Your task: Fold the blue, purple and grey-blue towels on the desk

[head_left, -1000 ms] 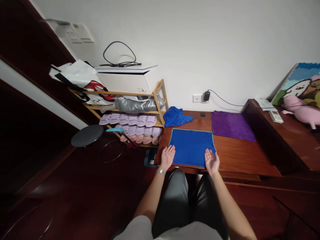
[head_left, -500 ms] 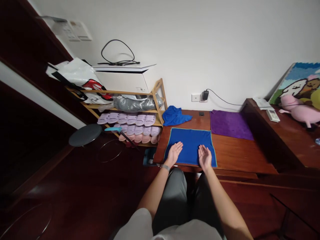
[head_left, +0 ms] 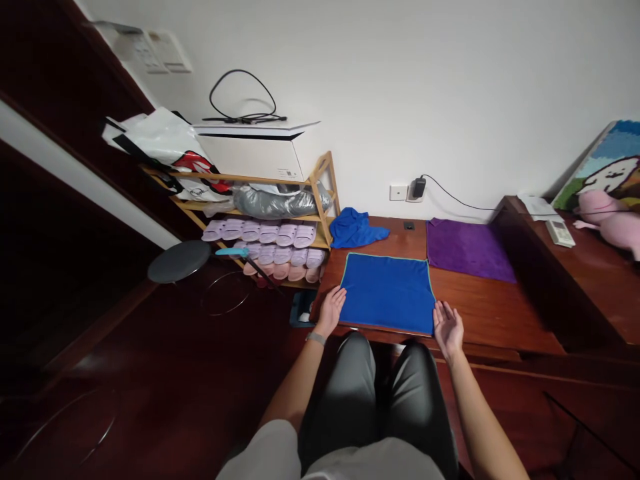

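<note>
A blue cloth (head_left: 387, 292) with a light green edge lies spread flat on the brown wooden table (head_left: 490, 303). At its left edge is my left hand (head_left: 331, 311), open, palm turned inward and fingers stretched out. My right hand (head_left: 449, 327) is by the cloth's right edge near the front corner, palm up, fingers apart and holding nothing. Whether either hand touches the cloth I cannot tell. Behind it a crumpled blue cloth (head_left: 356, 229) sits at the table's back left. A purple cloth (head_left: 467, 250) lies flat at the back right.
Left of the table stands a wooden rack (head_left: 327, 200) with lilac and pink slippers, a white box (head_left: 250, 157) and a bag. A round stool (head_left: 179, 261) is farther left. On the right, a raised surface bears a remote (head_left: 560, 233) and a pink plush toy (head_left: 613, 223).
Both hands have moved apart, from above the blue cloth out to its left and right edges. The view has shifted slightly. The cloths lie as before.
</note>
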A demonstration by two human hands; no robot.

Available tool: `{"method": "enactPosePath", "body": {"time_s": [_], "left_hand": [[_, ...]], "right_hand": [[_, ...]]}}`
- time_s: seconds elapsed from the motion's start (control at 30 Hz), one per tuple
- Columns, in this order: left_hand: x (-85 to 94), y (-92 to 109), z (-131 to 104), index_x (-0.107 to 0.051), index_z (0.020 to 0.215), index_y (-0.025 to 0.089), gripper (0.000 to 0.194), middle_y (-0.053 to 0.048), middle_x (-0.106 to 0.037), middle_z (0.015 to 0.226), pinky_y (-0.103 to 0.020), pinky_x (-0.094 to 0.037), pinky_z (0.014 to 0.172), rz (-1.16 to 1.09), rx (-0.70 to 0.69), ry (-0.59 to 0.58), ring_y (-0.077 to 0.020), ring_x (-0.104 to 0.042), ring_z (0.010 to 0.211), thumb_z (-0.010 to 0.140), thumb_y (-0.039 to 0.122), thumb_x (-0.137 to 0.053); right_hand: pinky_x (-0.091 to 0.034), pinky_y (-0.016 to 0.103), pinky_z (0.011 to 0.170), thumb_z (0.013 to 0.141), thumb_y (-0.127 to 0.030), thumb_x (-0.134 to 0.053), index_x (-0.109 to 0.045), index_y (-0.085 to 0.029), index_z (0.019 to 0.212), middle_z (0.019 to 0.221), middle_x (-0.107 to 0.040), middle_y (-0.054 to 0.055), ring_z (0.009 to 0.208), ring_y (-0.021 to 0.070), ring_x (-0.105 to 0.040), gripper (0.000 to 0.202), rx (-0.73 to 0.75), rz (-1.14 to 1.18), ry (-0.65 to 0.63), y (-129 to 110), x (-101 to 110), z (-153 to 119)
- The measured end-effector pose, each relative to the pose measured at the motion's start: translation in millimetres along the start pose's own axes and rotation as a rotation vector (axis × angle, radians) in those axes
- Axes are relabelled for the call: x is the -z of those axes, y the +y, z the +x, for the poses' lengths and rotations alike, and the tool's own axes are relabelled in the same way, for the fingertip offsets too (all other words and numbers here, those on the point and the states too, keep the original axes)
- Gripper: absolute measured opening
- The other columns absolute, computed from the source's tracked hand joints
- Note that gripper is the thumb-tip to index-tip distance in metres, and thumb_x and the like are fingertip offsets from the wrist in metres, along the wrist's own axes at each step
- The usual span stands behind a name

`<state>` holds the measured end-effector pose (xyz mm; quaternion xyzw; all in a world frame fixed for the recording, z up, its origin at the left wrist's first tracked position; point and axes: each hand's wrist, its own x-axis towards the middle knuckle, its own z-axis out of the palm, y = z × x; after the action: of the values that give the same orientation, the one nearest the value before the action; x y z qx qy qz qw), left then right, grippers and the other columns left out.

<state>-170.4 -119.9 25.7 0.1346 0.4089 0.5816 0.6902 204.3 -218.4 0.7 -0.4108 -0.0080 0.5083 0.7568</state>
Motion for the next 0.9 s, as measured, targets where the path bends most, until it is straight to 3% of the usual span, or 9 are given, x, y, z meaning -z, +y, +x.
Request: {"method": "enactPosePath", "body": {"time_s": [0.2,0.43,0.53,0.6,0.7,0.77,0.83,0.9], "left_hand": [[-3.7,-7.1,-2.8,-0.070,0.127,0.018,0.035,-0.018,-0.065,0.146,-0.043,-0.035,0.129,-0.035,0.015,-0.001,-0.0265,-0.052,0.148,0.099,0.030,-0.053],[-9.3,-16.2,-6.1,-0.074,0.114,0.019,0.029,-0.016,-0.072,0.136,-0.044,-0.036,0.127,0.085,-0.032,0.033,-0.0259,-0.056,0.144,0.096,0.030,-0.054],[-28.3,-19.2,-2.8,-0.075,0.106,0.018,0.024,-0.016,-0.074,0.132,-0.046,-0.037,0.126,0.117,-0.056,0.021,-0.0275,-0.059,0.140,0.093,0.026,-0.057],[-54.9,-29.5,1.4,-0.075,0.108,0.017,0.025,-0.016,-0.075,0.131,-0.047,-0.038,0.126,0.102,-0.085,-0.068,-0.0283,-0.060,0.139,0.092,0.026,-0.058],[-103.5,-59.2,10.3,-0.075,0.113,0.015,0.030,-0.018,-0.073,0.134,-0.047,-0.037,0.126,0.040,-0.031,-0.240,-0.0297,-0.061,0.139,0.094,0.029,-0.057],[-126.4,-79.3,18.5,-0.074,0.116,0.014,0.033,-0.020,-0.071,0.136,-0.046,-0.037,0.126,0.007,0.064,-0.261,-0.0300,-0.060,0.140,0.094,0.031,-0.057],[-132.1,-88.3,28.5,-0.072,0.118,0.014,0.033,-0.022,-0.069,0.139,-0.045,-0.039,0.126,-0.011,0.149,-0.194,-0.0295,-0.059,0.141,0.093,0.031,-0.057],[-119.9,-81.1,39.8,-0.069,0.121,0.016,0.033,-0.021,-0.066,0.142,-0.044,-0.041,0.124,-0.021,0.163,-0.103,-0.0280,-0.058,0.141,0.094,0.032,-0.057]], "right_hand": [[-0.046,0.038,0.119,0.092,-0.045,-0.063,-0.074,-0.024,0.109,0.125,-0.075,0.005,0.129,0.0174,-0.065,0.030,0.031,-0.077,0.025,-2.7,4.3,3.2],[-0.044,0.042,0.121,0.090,-0.053,-0.063,-0.075,-0.028,0.110,0.123,-0.076,0.001,0.132,0.0188,-0.063,0.034,0.072,-0.096,-0.001,-10.8,11.3,-0.8],[-0.046,0.038,0.120,0.090,-0.050,-0.063,-0.074,-0.028,0.112,0.126,-0.075,0.000,0.134,0.0171,-0.062,0.033,0.104,-0.058,-0.029,-1.8,-12.2,0.4],[-0.047,0.037,0.118,0.092,-0.049,-0.062,-0.073,-0.028,0.115,0.128,-0.074,0.001,0.135,0.0165,-0.062,0.034,0.073,-0.008,-0.090,14.5,-41.1,1.9],[-0.050,0.037,0.116,0.095,-0.048,-0.060,-0.072,-0.026,0.117,0.127,-0.074,0.003,0.132,0.0171,-0.064,0.033,-0.043,0.037,-0.196,52.0,-91.9,5.3],[-0.052,0.037,0.114,0.096,-0.048,-0.059,-0.071,-0.026,0.114,0.123,-0.075,0.005,0.129,0.0178,-0.066,0.031,-0.117,0.034,-0.239,76.1,-117.1,10.1],[-0.054,0.037,0.112,0.096,-0.050,-0.058,-0.069,-0.026,0.109,0.119,-0.076,0.006,0.125,0.0181,-0.068,0.030,-0.165,0.020,-0.242,88.8,-125.6,18.8],[-0.054,0.037,0.111,0.096,-0.050,-0.058,-0.068,-0.026,0.108,0.118,-0.076,0.006,0.124,0.0175,-0.069,0.029,-0.168,0.013,-0.207,83.8,-115.4,31.6]]}}
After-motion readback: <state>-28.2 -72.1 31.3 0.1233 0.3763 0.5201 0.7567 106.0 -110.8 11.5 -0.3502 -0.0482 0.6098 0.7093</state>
